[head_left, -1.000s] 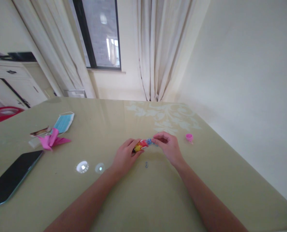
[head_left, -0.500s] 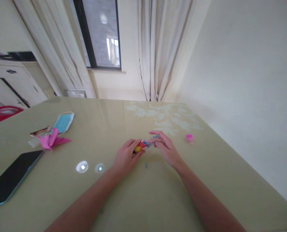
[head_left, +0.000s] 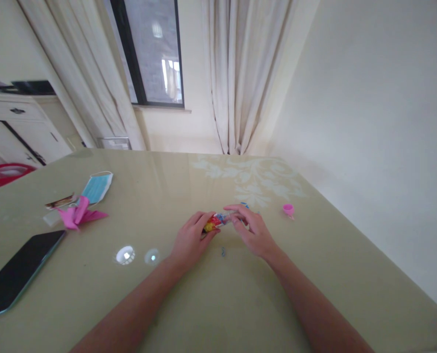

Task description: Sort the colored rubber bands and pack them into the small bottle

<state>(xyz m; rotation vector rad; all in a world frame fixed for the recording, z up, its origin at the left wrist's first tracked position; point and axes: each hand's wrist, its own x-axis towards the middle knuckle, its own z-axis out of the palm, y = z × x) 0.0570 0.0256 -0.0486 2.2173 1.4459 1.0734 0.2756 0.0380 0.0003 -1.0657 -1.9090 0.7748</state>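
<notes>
My left hand [head_left: 193,236] is wrapped round a small tube-like packet with a shiny red, yellow and blue wrapper [head_left: 214,223]. The wrapper's paler end points right, into the fingers of my right hand [head_left: 253,230]. Thumb and fingers of that hand close on this end, the index finger lying over it. A bit of blue [head_left: 244,205] shows behind the right fingers; whether it joins the wrapper I cannot tell. On the table just below the packet lies a tiny curled blue scrap [head_left: 223,251].
A small pink cup-shaped piece [head_left: 288,210] is to the right on the glossy table [head_left: 203,304]. At the left lie a dark phone [head_left: 23,272], a pink folded-paper bird [head_left: 79,214], a blue face mask [head_left: 97,188] and a brown strip [head_left: 61,201]. A wall borders the right side.
My right fingers have shifted along the packet's right end, the index finger now stretched over it. The blue bit has come into sight behind them. My left hand keeps its hold in place.
</notes>
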